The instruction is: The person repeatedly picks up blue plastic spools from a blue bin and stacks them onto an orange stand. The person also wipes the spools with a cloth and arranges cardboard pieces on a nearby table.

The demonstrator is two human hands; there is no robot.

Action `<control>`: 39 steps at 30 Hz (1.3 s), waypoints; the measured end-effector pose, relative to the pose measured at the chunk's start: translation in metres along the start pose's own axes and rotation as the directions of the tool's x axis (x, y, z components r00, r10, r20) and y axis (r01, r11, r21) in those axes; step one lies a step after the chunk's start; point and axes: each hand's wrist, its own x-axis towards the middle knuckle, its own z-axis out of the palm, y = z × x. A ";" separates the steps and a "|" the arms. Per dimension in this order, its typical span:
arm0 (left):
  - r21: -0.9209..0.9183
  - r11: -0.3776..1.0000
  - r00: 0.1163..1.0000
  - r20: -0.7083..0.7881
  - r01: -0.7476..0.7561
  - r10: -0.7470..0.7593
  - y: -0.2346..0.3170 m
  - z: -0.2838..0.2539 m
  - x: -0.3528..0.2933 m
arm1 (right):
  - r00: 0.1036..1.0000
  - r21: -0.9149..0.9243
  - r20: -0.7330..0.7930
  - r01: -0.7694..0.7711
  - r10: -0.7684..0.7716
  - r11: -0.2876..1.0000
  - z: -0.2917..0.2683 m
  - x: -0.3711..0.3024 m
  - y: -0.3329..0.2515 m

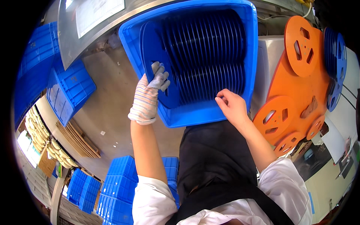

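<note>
A deep blue plastic bin (207, 119) stands in front of me, holding two rows of dark blue round discs (202, 37) set on edge. At its left side stands a larger-looking blue disc (148, 45) with cut-outs. My left hand (152, 88), in a striped knit glove with grey fingers, grips this disc at a cut-out, its fingers wrapped through. My right hand (233, 108) is bare and hovers over the near right part of the bin, close to the rim. Its fingers are loosely curled, and nothing shows in them.
To the right, orange slotted discs (301, 45) rest on an orange surface (288, 84), with stacked blue reels (335, 56) beyond. A metal table (112, 28) with a paper sheet (98, 15) borders the far left. Blue bins (71, 88) stand at left; more bins (119, 183) are stacked lower left.
</note>
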 end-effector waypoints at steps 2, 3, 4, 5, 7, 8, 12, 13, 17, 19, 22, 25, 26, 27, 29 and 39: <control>-0.006 1.000 1.000 0.008 -0.014 0.014 0.007 0.005 -0.005 | 1.000 0.009 0.015 -0.009 0.009 1.000 -0.001 -0.008 0.007; -0.005 1.000 1.000 0.004 -0.010 0.010 0.007 0.008 -0.005 | 1.000 0.012 0.022 -0.014 0.014 1.000 -0.002 -0.011 0.010; -0.004 1.000 1.000 -0.001 -0.007 0.007 0.008 0.010 -0.006 | 1.000 0.013 0.029 -0.009 0.009 1.000 -0.004 -0.013 0.009; -0.003 1.000 1.000 -0.006 -0.004 0.004 0.009 0.012 -0.007 | 0.999 0.012 0.034 -0.007 0.006 1.000 -0.005 -0.015 0.010; 0.017 1.000 1.000 0.004 -0.023 0.023 0.011 0.016 -0.012 | 0.999 0.007 0.044 -0.004 0.004 1.000 -0.006 -0.020 0.014; 0.025 0.999 0.999 0.010 -0.031 0.031 0.012 0.018 -0.015 | 0.999 0.009 0.044 -0.004 0.004 1.000 -0.007 -0.022 0.014; 0.055 0.998 0.999 -0.009 -0.040 0.041 0.019 0.030 -0.025 | 0.998 0.012 0.056 -0.022 0.021 1.000 -0.015 -0.031 0.019; 0.052 0.998 0.999 0.006 -0.042 0.042 0.017 0.030 -0.025 | 0.998 0.012 0.062 -0.025 0.025 1.000 -0.017 -0.032 0.020; 0.028 0.999 0.998 0.036 -0.045 0.044 0.002 0.027 -0.015 | 0.998 0.015 0.052 -0.017 0.016 1.000 -0.021 -0.042 0.028; 0.034 0.999 0.999 0.030 -0.038 0.036 -0.010 0.025 -0.003 | 0.999 0.017 0.041 -0.020 0.019 1.000 -0.024 -0.045 0.033; 0.135 0.990 1.000 -0.006 -0.029 0.031 -0.032 0.025 0.011 | 0.998 0.044 0.044 -0.050 0.048 0.998 -0.034 -0.054 0.036; 0.544 0.839 1.000 -0.028 0.027 -0.014 -0.029 0.057 0.011 | 1.000 0.043 0.000 0.025 -0.025 0.999 -0.045 -0.066 0.066; 0.549 0.834 0.997 -0.082 0.056 -0.013 -0.014 0.094 -0.004 | 0.997 0.041 -0.039 0.062 -0.060 0.997 -0.052 -0.070 0.077; 0.582 0.812 0.992 -0.125 0.046 0.034 -0.024 0.083 -0.009 | 0.992 -0.002 -0.039 0.123 -0.123 0.992 -0.067 -0.071 0.084; 0.649 0.757 0.962 -0.248 0.078 0.113 -0.068 0.042 -0.023 | 0.998 0.053 0.011 0.060 -0.060 0.997 -0.121 -0.064 0.094; 0.844 0.414 0.896 -0.158 0.341 -0.415 -0.224 0.120 -0.115 | 0.424 -0.385 -0.838 -0.011 -0.344 0.923 -0.478 0.096 0.240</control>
